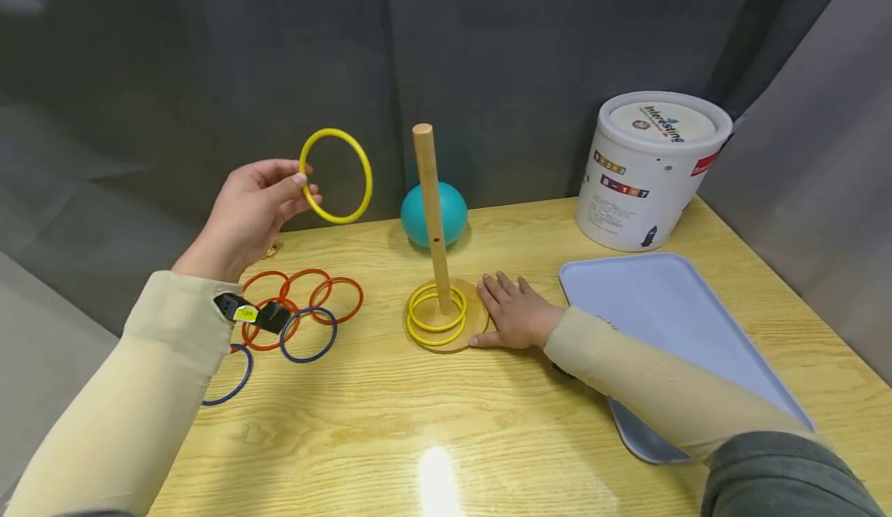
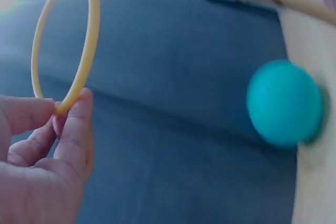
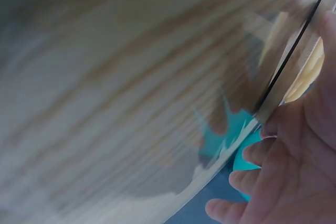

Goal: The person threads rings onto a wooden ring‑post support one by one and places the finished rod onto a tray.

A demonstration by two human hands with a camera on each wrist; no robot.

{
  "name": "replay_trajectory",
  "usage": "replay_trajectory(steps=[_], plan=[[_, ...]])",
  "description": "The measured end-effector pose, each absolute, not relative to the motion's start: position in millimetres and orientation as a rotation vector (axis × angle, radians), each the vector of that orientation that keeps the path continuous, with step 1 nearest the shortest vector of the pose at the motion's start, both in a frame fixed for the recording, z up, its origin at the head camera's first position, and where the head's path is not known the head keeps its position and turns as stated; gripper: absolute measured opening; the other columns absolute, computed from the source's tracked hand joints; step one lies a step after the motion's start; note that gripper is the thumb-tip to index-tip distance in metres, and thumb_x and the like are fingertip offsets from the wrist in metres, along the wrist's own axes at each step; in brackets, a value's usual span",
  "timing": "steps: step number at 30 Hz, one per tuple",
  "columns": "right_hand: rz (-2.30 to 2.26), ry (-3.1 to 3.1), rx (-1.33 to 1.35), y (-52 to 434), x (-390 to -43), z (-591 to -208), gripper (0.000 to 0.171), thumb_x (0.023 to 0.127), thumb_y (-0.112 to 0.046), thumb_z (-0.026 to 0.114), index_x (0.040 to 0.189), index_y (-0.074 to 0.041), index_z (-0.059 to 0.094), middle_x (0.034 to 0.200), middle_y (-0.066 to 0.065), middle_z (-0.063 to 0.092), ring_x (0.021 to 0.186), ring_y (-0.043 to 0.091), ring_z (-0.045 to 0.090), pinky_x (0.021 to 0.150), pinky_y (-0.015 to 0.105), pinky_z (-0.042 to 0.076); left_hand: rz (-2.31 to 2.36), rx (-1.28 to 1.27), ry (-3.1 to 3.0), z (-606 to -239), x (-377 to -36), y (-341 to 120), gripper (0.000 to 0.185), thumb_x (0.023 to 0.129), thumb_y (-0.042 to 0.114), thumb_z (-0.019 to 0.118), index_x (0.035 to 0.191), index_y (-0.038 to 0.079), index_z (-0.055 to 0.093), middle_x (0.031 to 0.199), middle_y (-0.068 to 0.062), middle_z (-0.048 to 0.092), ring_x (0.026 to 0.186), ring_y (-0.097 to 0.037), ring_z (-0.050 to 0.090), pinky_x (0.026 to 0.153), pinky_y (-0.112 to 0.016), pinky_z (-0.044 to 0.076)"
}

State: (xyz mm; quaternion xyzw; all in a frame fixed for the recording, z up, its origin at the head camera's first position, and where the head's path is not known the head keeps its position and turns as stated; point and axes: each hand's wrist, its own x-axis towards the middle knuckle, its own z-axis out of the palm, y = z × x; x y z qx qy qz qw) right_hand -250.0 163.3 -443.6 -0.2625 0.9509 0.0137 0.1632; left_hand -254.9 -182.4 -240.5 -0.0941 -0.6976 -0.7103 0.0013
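My left hand (image 1: pixel 258 203) is raised above the table's left side and pinches a yellow ring (image 1: pixel 337 176) between thumb and fingers; the left wrist view shows the same yellow ring (image 2: pixel 65 40) held at its lower edge. A wooden peg (image 1: pixel 432 207) stands upright on a round wooden base (image 1: pixel 481 317), with yellow rings (image 1: pixel 437 313) stacked around its foot. My right hand (image 1: pixel 516 314) lies flat on the table, fingers straight, touching the base's right edge. Red and blue rings (image 1: pixel 307 312) lie loose on the table at the left.
A teal ball (image 1: pixel 453 211) sits behind the peg near the table's back edge. A white lidded tub (image 1: pixel 648 172) stands at the back right. A pale blue tray (image 1: pixel 669 316) lies under my right forearm. Grey curtain surrounds the table.
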Motion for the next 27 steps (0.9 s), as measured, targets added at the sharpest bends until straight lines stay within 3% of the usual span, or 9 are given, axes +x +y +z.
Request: replay_trajectory(steps=[5, 12, 20, 27], plan=[[0.066, 2.710, -0.741, 164.2, -249.6, -444.0, 0.103, 0.100, -0.072, 0.045, 0.163, 0.003, 0.015, 0.169, 0.026, 0.009, 0.154, 0.046, 0.005, 0.121, 0.065, 0.015, -2.419, -0.346, -1.979, -224.3, -258.1, -149.4, 0.010, 0.102, 0.000, 0.061, 0.104, 0.000, 0.071, 0.098, -0.010, 0.062, 0.079, -0.016, 0.064, 0.075, -0.024, 0.060], [0.053, 2.714, -0.743, 163.2, -250.4, -444.0, 0.102, 0.099, -0.072, 0.046, 0.163, 0.003, 0.017, 0.168, 0.026, 0.010, 0.154, 0.046, 0.007, 0.121, 0.065, 0.017, -2.439, -0.299, -2.042, -223.0, -269.6, -112.9, 0.011, 0.103, 0.002, 0.062, 0.111, -0.001, 0.068, 0.106, -0.009, 0.062, 0.081, -0.016, 0.063, 0.077, -0.024, 0.060], [0.069, 2.698, -0.731, 162.1, -250.3, -449.0, 0.103, 0.099, -0.073, 0.044, 0.164, 0.001, 0.014, 0.169, 0.024, 0.010, 0.154, 0.045, 0.006, 0.121, 0.065, 0.017, -2.482, -0.114, -2.141, -270.1, -276.8, -104.0, 0.009, 0.106, 0.004, 0.058, 0.112, 0.003, 0.064, 0.110, -0.008, 0.060, 0.084, -0.015, 0.063, 0.079, -0.022, 0.059], [0.064, 2.715, -0.738, 163.9, -250.5, -447.4, 0.103, 0.099, -0.074, 0.044, 0.163, 0.002, 0.016, 0.168, 0.025, 0.012, 0.154, 0.046, 0.008, 0.121, 0.065, 0.017, -2.571, -0.097, -2.204, -309.5, -274.5, -101.6, 0.011, 0.107, 0.003, 0.056, 0.114, 0.000, 0.064, 0.106, -0.008, 0.062, 0.083, -0.014, 0.066, 0.080, -0.024, 0.060]])
